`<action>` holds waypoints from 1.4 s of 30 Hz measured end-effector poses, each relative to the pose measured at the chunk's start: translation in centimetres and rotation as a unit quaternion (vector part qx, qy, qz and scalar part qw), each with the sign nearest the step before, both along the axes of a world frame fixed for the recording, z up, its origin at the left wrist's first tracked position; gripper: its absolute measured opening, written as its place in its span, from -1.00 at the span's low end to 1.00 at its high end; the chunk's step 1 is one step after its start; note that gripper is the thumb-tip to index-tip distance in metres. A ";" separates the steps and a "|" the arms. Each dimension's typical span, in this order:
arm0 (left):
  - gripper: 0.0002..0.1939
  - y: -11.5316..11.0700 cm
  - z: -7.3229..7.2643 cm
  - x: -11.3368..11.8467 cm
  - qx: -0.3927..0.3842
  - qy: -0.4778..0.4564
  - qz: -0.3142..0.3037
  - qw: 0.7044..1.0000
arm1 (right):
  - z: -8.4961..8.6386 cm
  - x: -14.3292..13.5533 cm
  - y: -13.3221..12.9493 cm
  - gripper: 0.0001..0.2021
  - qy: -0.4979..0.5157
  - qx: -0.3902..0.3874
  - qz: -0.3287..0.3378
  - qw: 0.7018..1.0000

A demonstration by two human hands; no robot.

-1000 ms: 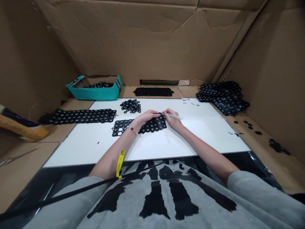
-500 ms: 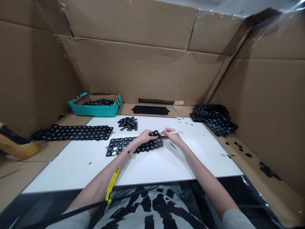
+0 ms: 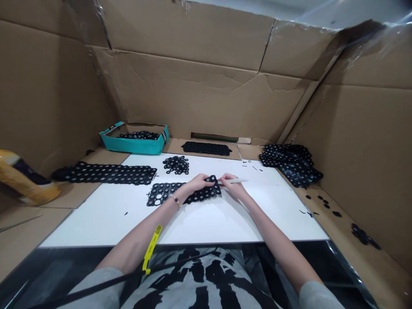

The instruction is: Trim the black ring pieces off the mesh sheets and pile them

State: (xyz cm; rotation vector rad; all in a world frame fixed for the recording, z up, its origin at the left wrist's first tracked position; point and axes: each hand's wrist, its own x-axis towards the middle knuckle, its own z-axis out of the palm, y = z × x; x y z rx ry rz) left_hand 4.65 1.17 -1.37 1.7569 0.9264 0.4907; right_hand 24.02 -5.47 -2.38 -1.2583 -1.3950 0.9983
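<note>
Pinches the black dotted sheet near its right end, with the thumb and fingers of the left hand pressed on it. Has the sheet in the middle of the white board, with its left part flat and two white gaps near that end. Wears a bead bracelet on the left wrist.

Holds a thin white stick like a pen in the right hand, with the fingers pinched shut around it. Keeps the tip by the right end of the sheet, maybe touching it, but too small to tell for sure.

Just behind the left part of the sheet, a pile of little black rings. To the left, a long dotted strip, partly on the board and partly on the cardboard. At the back left, a blue-green box with more black rings inside. At the back middle, a black mat on cardboard. At the back right, a messy heap of dotted sheets. Along the right side, some black round bits and a bumpy black piece. At the far left, a thin pointy tool and a yellow and dark pack.
</note>
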 end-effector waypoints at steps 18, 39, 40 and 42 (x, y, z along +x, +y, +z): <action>-0.64 1.9 -0.2 -1.0 0.154 0.046 -0.003 0.987 | 0.4 0.4 0.2 -0.83 0.004 -0.024 -0.016 1.000; -0.53 0.7 0.1 -0.7 0.076 0.007 0.026 0.997 | -0.3 -0.7 0.8 -0.76 0.038 0.007 -0.040 0.998; -0.52 0.6 0.2 -0.7 0.069 0.003 0.030 0.997 | -0.4 -0.8 0.9 -0.75 0.040 0.003 -0.042 0.998; -0.52 0.4 0.2 -0.7 0.061 -0.004 0.030 0.998 | -0.7 -0.8 1.0 -0.74 0.044 0.001 -0.046 0.998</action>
